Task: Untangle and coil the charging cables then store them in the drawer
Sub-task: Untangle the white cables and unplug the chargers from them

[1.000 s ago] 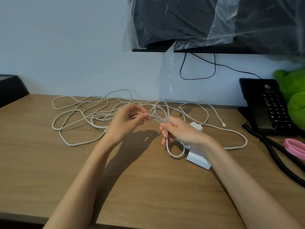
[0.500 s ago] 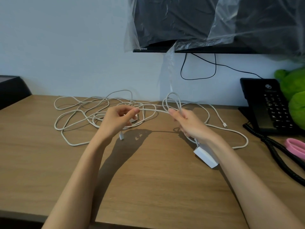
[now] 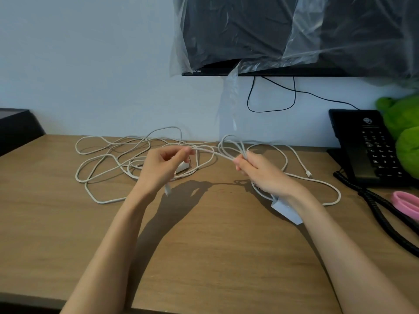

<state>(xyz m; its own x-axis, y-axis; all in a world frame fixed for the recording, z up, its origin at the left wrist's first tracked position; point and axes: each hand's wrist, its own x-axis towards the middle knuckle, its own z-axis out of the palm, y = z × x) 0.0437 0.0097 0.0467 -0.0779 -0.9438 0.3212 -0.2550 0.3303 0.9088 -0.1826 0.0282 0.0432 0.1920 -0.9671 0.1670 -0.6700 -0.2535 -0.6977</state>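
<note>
Both hands are stretching a white charging cable (image 3: 213, 151) between them, mid-coil.

The right hand (image 3: 260, 173) is gripping gathered loops (image 3: 229, 141) that are standing up just past its fingers. The left hand (image 3: 163, 168) is pinching the same cable, which is running sideways from one hand to the other. The uncoiled tangle (image 3: 108, 159) is lying beyond the left hand, on its outer side, so slack should feed from there.

With the gap between the left hand (image 3: 163, 168) and right hand (image 3: 260, 173) as dial centre, open wooden desk (image 3: 204, 257) runs from 5 to 7 o'clock between the forearms, up to the near edge. Loose white cable (image 3: 210, 151) sprawls from 9 to 12 o'clock, back to the wall. A white charger block (image 3: 286, 211) lies at 4 o'clock; a black telephone (image 3: 367, 150), its coiled cord (image 3: 385, 223) and a pink object (image 3: 405, 202) crowd 3 o'clock. A plastic-draped monitor (image 3: 272, 30) overhangs 12 o'clock.
</note>
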